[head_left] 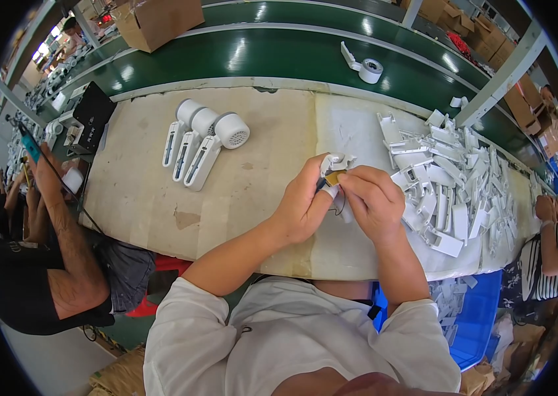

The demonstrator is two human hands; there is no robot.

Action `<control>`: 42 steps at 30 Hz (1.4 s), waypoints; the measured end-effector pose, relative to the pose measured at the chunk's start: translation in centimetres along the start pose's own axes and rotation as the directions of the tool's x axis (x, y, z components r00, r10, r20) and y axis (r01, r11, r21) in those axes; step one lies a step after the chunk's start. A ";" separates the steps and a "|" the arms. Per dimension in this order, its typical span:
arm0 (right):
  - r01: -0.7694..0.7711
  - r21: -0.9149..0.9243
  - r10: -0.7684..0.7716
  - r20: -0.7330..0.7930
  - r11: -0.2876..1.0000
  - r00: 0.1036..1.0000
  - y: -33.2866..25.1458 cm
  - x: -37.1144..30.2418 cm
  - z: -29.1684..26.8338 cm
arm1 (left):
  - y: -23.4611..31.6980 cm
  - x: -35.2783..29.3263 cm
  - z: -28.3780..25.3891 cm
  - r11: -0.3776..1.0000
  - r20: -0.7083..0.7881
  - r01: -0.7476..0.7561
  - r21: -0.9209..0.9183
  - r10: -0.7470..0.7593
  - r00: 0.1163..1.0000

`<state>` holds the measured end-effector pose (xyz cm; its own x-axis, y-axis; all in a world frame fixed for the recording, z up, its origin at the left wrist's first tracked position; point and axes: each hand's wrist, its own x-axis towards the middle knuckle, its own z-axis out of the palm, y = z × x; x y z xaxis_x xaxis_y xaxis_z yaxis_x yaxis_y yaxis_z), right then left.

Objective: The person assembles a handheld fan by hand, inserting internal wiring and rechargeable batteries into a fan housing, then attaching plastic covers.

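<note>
My left hand point(302, 204) is closed round a small white plastic housing point(340, 160) above the table. A flat yellow piece point(334, 177) shows at the housing, pinched by the thumb and fingertips of my right hand point(376, 198). Just below the fingers hangs a thin dark wire point(341, 210). A dark bit by the left thumb is too small to name. To the left stand three white hair-dryer-shaped units point(231, 131) side by side, round heads away from me, handles toward me. A big heap of loose white plastic housings point(447, 178) lies to the right of my hands.
Beyond the worktable point(140, 198) runs a green conveyor belt point(279, 49) carrying another white unit point(370, 70) and a cardboard box point(160, 23). A black box point(86, 119) stands at the left corner. A blue bin point(480, 323) of parts sits below right. Co-workers sit on both sides.
</note>
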<state>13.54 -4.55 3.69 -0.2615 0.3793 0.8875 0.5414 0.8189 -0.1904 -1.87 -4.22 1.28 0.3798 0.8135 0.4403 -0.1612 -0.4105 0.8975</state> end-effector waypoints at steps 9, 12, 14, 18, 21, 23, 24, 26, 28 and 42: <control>-0.035 -0.001 0.035 0.012 0.999 0.999 -0.2 0.2 0.1 | -0.1 0.0 0.0 1.000 -0.022 -0.011 0.020 0.011 1.000; -0.040 -0.013 0.040 0.012 0.999 0.999 -0.4 0.2 0.0 | -0.2 0.0 0.1 0.999 -0.020 -0.018 0.039 0.018 1.000; -0.065 -0.015 0.065 0.020 0.998 0.998 -0.5 0.2 0.0 | -0.2 0.0 0.1 0.999 -0.054 0.042 0.016 -0.041 0.998; -0.112 -0.013 0.112 0.026 0.994 0.993 -0.7 0.2 0.1 | -0.7 0.0 0.0 0.996 -0.041 0.009 -0.094 -0.013 0.999; -0.139 -0.004 0.139 0.026 0.990 0.990 -0.8 0.3 0.0 | -0.9 0.0 0.3 0.993 -0.064 -0.067 -0.094 0.061 0.996; -0.149 -0.005 0.149 0.029 0.989 0.988 -0.8 0.3 0.0 | -1.0 0.0 0.4 0.993 -0.081 -0.016 -0.114 0.007 0.997; -0.147 -0.005 0.147 0.028 0.989 0.989 -0.8 0.3 0.0 | -1.0 0.1 0.4 0.993 -0.080 -0.016 -0.113 0.007 0.997; -0.145 -0.005 0.145 0.025 0.989 0.989 -0.8 0.3 0.0 | -1.0 0.1 0.5 0.995 -0.092 -0.025 -0.092 0.017 0.996; -0.156 0.003 0.156 0.024 0.988 0.987 -0.7 0.2 0.0 | -1.0 0.1 0.6 0.996 -0.092 -0.029 -0.088 0.021 0.996; -0.219 -0.021 0.219 0.027 0.976 0.975 -1.3 0.3 0.0 | -1.0 0.1 1.0 0.999 -0.145 -0.044 -0.009 0.042 0.988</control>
<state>12.77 -5.50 4.17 -0.1578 0.5612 0.8125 0.6021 0.7068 -0.3713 -0.76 -4.09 0.41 0.2362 0.8466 0.4770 -0.1856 -0.4425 0.8773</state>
